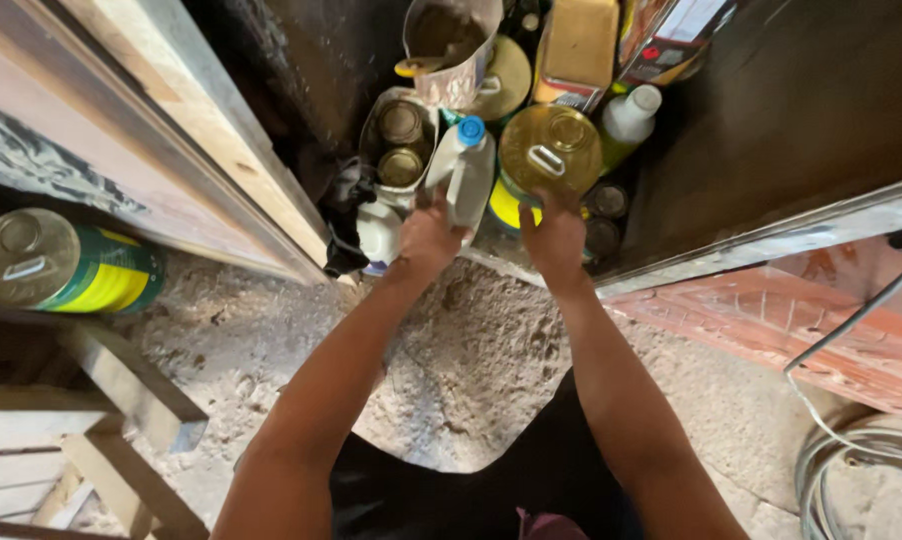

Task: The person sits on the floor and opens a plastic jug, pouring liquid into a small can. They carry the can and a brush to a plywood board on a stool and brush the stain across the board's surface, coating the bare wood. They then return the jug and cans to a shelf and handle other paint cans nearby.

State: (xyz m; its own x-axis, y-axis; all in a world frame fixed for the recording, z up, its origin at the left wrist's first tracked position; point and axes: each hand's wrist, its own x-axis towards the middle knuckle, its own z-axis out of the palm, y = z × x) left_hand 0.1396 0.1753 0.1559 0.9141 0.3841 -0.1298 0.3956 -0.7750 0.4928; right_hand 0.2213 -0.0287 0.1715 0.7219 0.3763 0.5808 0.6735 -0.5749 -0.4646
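My left hand point(429, 238) grips a white plastic jug point(463, 170) with a blue cap, standing among containers in a narrow dark gap. My right hand point(555, 240) holds the front side of a large round tin can point(549, 152) with a gold lid, a pull handle and a yellow-green label. Both arms reach forward from the bottom of the view. The fingers of each hand are partly hidden behind the container it holds.
Behind stand a white bottle point(631, 114), a metal pot point(449, 45), a pale bucket holding small cans point(399, 150), and a rectangular tin point(576, 48). Another gold-lidded can point(61, 265) sits at left by wooden planks point(121, 385). Rough concrete floor point(471, 350); wire coil point(851, 450) lies at right.
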